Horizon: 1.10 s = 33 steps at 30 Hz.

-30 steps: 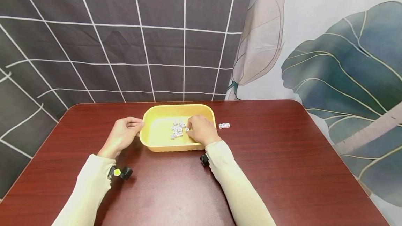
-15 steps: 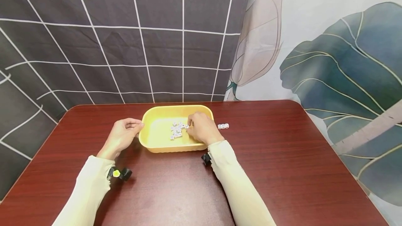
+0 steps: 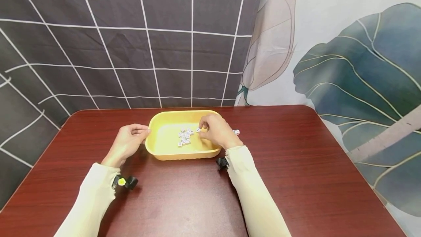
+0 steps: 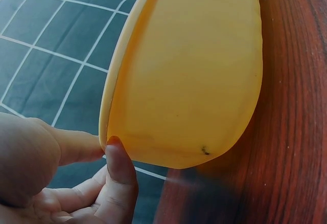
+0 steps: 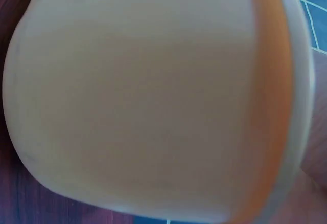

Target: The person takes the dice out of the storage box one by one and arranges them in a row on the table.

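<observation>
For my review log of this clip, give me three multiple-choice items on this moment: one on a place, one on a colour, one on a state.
1. Where does the heap of dice lie?
A. inside the tray
B. on the table left of the tray
C. in the left hand

2. What colour is the tray?
A. blue
B. yellow
C. black

3. What is the right hand doing?
A. lying flat on the table
B. gripping the tray's left rim
C. pinching a die over the tray

Key: 1 A, the head view shows the heap on the tray's floor. 2 B, the tray is yellow in the head view and in the left wrist view. 3 C, the fingertips pinch a small white die above the tray, while the left hand touches the tray's left rim.
</observation>
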Motion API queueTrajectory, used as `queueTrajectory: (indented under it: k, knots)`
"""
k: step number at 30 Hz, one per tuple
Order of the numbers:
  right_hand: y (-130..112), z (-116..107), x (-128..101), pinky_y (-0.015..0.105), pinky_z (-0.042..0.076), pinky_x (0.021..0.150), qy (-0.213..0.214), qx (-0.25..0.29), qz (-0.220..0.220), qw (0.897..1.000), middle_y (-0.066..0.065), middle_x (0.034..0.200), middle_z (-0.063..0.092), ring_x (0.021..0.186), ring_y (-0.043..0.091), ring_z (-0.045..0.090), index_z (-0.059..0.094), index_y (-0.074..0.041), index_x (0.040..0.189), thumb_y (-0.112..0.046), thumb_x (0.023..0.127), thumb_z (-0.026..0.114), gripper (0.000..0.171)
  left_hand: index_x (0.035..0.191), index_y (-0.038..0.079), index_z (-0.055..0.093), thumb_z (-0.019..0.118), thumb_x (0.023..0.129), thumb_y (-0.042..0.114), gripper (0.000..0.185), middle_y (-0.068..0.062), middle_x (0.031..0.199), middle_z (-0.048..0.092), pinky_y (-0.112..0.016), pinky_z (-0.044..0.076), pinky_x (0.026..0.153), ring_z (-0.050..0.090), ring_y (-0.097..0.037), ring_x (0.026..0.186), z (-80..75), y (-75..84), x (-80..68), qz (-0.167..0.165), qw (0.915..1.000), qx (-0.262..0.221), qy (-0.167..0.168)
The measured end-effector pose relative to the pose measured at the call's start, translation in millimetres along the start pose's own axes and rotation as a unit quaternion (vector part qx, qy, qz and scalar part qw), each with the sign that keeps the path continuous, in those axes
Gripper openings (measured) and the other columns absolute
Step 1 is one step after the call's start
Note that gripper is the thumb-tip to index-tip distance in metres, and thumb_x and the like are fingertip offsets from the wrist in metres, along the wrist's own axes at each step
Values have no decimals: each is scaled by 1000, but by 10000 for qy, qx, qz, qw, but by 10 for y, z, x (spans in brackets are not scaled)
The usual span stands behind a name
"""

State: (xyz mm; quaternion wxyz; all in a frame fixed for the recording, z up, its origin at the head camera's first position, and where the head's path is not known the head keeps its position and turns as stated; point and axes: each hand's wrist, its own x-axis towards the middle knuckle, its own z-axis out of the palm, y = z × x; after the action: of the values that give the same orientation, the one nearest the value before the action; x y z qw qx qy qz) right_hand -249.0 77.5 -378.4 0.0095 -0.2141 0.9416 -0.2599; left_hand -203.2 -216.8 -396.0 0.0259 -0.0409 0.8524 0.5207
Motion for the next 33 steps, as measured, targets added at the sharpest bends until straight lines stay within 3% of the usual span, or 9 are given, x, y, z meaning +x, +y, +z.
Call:
queueTrajectory:
  k: [7,14,25,33]
  knots:
    - [67,-67,-7,25,48,70,51,355,-382,9986,5,83,63,75,15,57,73,-8,89,-11,83,84,13,128,-11,59,61,102,18,39,-28,115,68,-19,57,72,65,-3,76,2,-2,0,4,10000,13,17]
    - [137,-135,-30,24,40,69,24,495,-527,9974,-2,73,50,74,13,49,73,-10,90,-12,83,83,13,127,-11,59,61,102,18,39,-28,114,68,-19,57,72,65,-3,75,2,1,-1,23,10000,31,21]
    - [259,-315,-98,27,39,67,96,430,-287,9986,-4,69,43,71,14,45,75,-15,90,-19,85,82,10,127,-12,59,60,102,17,39,-29,115,68,-19,57,72,64,-2,75,-1,6,1,22,10000,36,4]
    - [391,-448,-179,26,44,58,167,767,54,9969,-2,70,42,61,12,49,76,-15,90,-17,87,80,6,128,-11,59,61,102,18,39,-30,116,68,-19,57,72,66,-4,76,-3,10,-2,-14,10000,36,7]
